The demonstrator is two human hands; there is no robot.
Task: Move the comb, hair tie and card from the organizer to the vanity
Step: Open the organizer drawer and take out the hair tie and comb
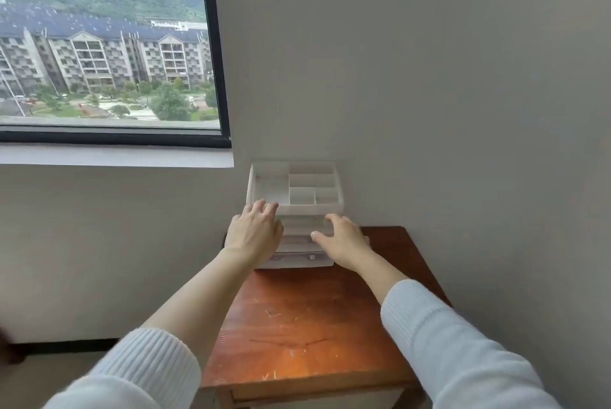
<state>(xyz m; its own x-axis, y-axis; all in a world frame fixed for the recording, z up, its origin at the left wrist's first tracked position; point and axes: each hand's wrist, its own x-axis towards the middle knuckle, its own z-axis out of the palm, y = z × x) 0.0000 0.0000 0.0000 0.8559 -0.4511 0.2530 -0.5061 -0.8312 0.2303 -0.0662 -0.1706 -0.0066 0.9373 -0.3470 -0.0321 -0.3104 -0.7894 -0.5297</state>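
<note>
A white plastic organizer (297, 184) stands at the back of the wooden vanity (297, 319), in the wall corner. Its top tray has several open compartments that look bare, and clear drawers sit below. My left hand (253, 233) rests against the organizer's front left corner, fingers spread over the tray's rim. My right hand (342, 240) is at the drawer fronts on the right, fingers apart and lightly curled. No comb, hair tie or card shows; the drawer contents are hidden behind my hands.
A grey wall runs close along the vanity's right side and back. A window with a sill (115, 155) lies to the left. The vanity's front edge (307, 382) is near me, floor at the lower left.
</note>
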